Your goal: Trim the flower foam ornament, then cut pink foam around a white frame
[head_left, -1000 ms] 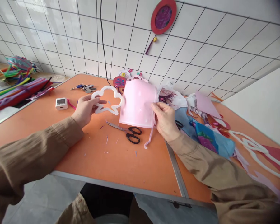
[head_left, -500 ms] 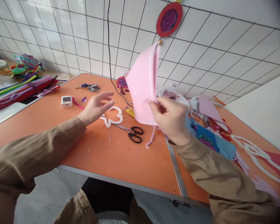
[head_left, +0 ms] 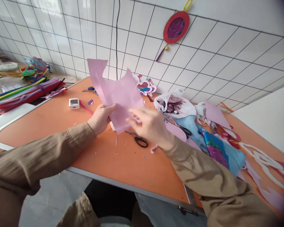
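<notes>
A pink sheet with a curved notch cut from its top edge stands up above the table. My left hand grips its lower left part, thumb in front. Close to the sheet's lower right side is my right hand, a little blurred, with its fingers loosely apart; whether it touches the sheet is hard to tell. Behind and below the sheet lie scissors with black handles, their blades partly covered. The white outline shape on the table is almost wholly hidden by the sheet.
A white plastic bag, blue fabric and white cord crowd the right side. At left are a small white device and bundled pipe cleaners. A round red ornament hangs on the tiled wall.
The pink sheet has passed from my right hand to my left and moved left, now opened out and showing its notch. My right hand has shifted left and loosened.
</notes>
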Action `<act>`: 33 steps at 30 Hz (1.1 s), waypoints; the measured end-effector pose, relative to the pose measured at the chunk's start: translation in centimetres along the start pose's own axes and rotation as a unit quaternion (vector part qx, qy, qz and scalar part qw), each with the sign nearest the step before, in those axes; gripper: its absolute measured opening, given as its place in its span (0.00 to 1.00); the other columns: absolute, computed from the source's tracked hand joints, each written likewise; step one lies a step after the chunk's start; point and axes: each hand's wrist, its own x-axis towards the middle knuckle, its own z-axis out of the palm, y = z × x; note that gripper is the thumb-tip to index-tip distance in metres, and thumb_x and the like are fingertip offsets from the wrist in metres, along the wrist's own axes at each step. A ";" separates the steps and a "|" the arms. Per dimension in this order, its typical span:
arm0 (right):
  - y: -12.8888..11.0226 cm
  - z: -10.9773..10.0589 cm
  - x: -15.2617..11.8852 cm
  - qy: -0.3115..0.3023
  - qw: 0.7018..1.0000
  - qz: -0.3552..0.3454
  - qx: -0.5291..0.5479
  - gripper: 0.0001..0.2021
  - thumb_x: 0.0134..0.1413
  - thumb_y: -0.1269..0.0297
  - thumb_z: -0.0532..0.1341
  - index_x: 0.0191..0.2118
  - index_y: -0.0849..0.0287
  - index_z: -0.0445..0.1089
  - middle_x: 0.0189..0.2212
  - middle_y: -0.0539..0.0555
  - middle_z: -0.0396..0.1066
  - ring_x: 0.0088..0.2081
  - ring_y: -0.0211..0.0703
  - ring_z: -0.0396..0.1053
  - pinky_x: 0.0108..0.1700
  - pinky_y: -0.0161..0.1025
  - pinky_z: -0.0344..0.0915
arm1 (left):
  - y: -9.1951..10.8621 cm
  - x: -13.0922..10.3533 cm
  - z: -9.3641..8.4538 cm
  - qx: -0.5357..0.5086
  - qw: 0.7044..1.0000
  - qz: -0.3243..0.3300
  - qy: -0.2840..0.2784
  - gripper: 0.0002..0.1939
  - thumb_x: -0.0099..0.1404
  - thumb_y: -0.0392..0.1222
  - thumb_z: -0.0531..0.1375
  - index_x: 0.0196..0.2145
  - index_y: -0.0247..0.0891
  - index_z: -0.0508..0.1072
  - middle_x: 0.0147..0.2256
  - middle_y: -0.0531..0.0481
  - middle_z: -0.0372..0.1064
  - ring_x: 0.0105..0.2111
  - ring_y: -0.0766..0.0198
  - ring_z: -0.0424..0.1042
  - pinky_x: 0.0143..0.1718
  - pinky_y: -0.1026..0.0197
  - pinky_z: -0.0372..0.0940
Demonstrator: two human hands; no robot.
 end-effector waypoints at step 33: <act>4.5 0.2 1.0 0.064 0.774 0.341 0.529 0.19 0.35 0.52 0.75 0.19 0.59 0.68 0.17 0.46 0.62 0.21 0.33 0.57 0.21 0.34 0.55 | 0.0 1.7 -2.2 0.137 0.980 0.010 -0.142 0.22 0.48 0.51 0.77 0.38 0.35 0.84 0.41 0.38 0.82 0.37 0.49 0.80 0.33 0.55 0.74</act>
